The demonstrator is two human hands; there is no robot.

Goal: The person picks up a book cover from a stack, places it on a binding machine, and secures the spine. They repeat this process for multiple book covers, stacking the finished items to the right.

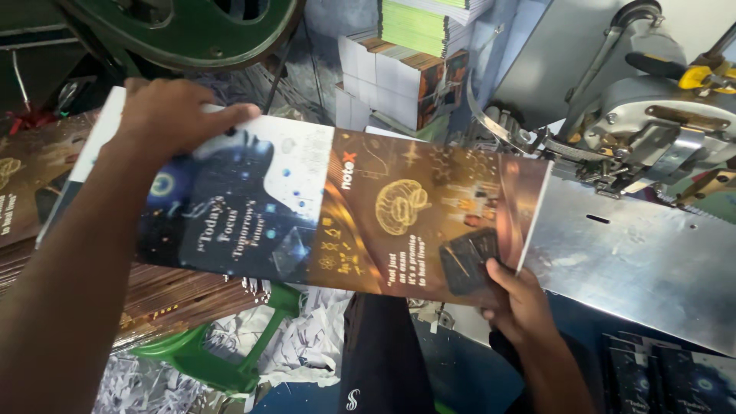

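Observation:
I hold a long printed notebook cover sheet (322, 207), dark blue on its left half and brown-gold on its right half, level in front of me. My left hand (172, 115) presses on its upper left corner, fingers spread across the top. My right hand (521, 295) grips its lower right edge from underneath, thumb on the printed face. The sheet's right end lies against the sloped metal saddle (636, 261) of a stitching machine (652, 130).
Stacks of bound books (406, 69) stand behind the sheet. A pile of brown covers (176, 299) sits at lower left on a green stool (222, 360), with white paper trimmings (307, 345) around it. Blue-covered books (675, 379) lie at lower right. A green machine wheel (192, 31) is above.

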